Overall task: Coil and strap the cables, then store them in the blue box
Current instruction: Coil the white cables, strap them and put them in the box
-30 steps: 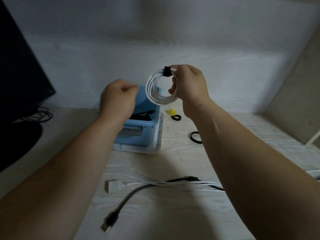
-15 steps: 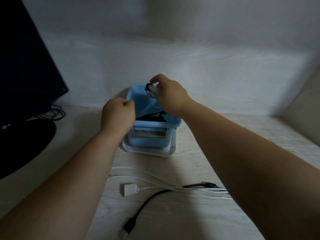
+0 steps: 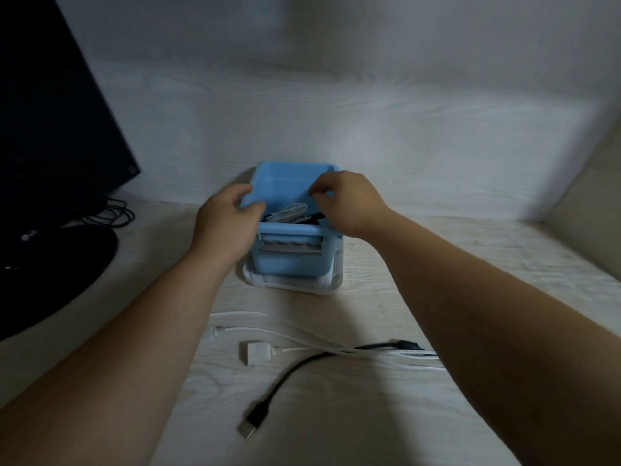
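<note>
Computer desk nook, home or office; can't tell which. Landmark: small blue plastic box (image 3: 292,264) mid-desk, sitting on a white plastic tray or lid (image 3: 289,286). Under it is a pale wood-grain laminate desktop (image 3: 453,264). Behind the box is a white wood-grain back panel (image 3: 336,112). Far R of the box a beige side panel (image 3: 591,196) closes the corner. L of the box: big black flat monitor (image 3: 50,112) on a round black stand base (image 3: 50,274), w/ thin black leads (image 3: 112,213) looped at the monitor's foot. In front of the box, loose on the desktop: white cable (image 3: 255,353) w/ wide flat plug, and black USB cable (image 3: 259,411). Lighting dim.
</note>
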